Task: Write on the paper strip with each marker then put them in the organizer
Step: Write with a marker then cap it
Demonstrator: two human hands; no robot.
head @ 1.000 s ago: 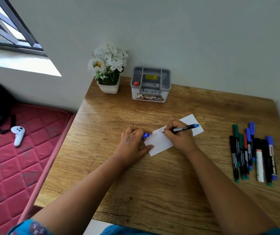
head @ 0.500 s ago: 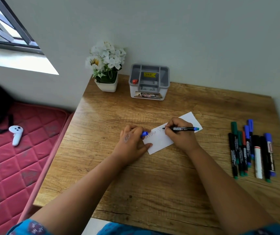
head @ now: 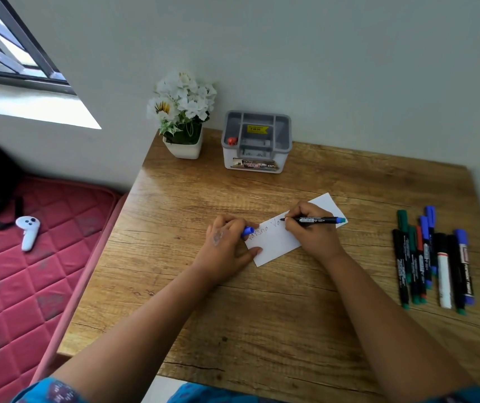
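A white paper strip [head: 273, 242] lies on the wooden table [head: 262, 315] with handwriting on its left part. My right hand [head: 311, 231] grips a black marker with a blue end [head: 320, 220], its tip touching the strip. My left hand [head: 227, 248] presses on the strip's left end and holds a blue marker cap [head: 246, 230]. The grey and white organizer [head: 257, 141] stands at the back of the table, with a small red item in its left compartment. Several capped markers [head: 433, 257] lie side by side at the right.
A white pot of white flowers [head: 183, 114] stands left of the organizer. Walls bound the table at the back and right. Left of the table lies a red quilted mattress [head: 14, 286] with a white controller [head: 28, 231] and a dark bag.
The marker has tilted from pointing up-right to lying nearly level, and more writing shows on the strip. My left hand stays put on the strip.
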